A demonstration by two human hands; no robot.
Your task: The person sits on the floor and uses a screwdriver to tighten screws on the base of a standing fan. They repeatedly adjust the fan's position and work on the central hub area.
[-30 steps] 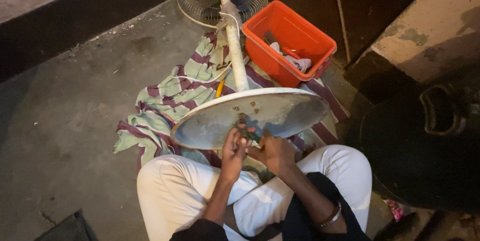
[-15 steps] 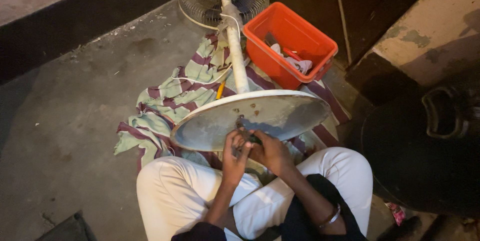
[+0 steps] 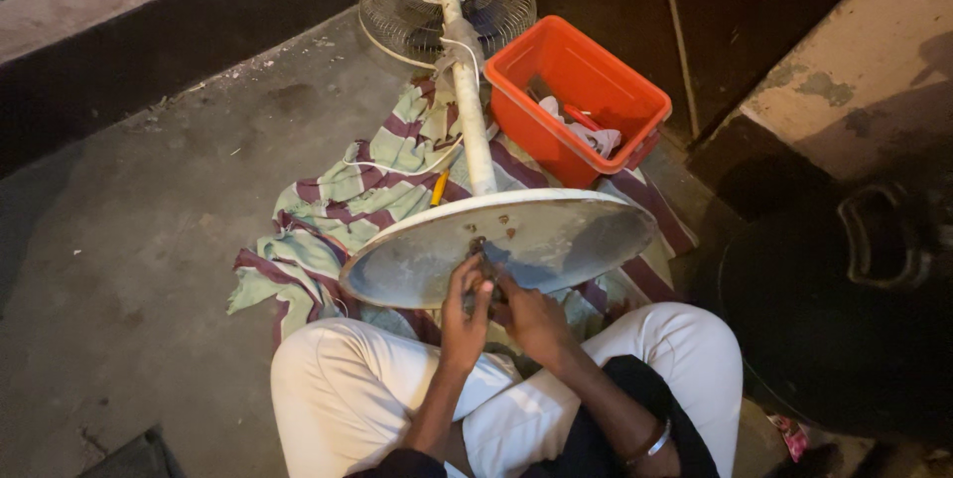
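Round off-white fan base, a dished disc of plastic or metal with its dusty underside tipped toward the person, lies on its side on the striped cloth, just in front of the knees. A half second ago both hands were at the disc's lower middle; they are still there now, only drawn a bit tighter around a small dark tool or fitting near the hub holes. So the work remains at that one central fastening point, nothing removed.

Left hand: grip closed, fingers curled up against the small dark part. Right hand: fingers bent beside it, touching the base; cannot tell if it clamps anything, as it is shadowed.

Cream round pole, smooth, runs from the base up to the wire-mesh fan guard lying flat on the floor. A thin white cord trails alongside. Green, white and maroon striped cloth, soft and rumpled, under everything. Orange rectangular plastic tub just right of the pole, holding white bits. Rough grey concrete floor. Dark rounded object at the right.
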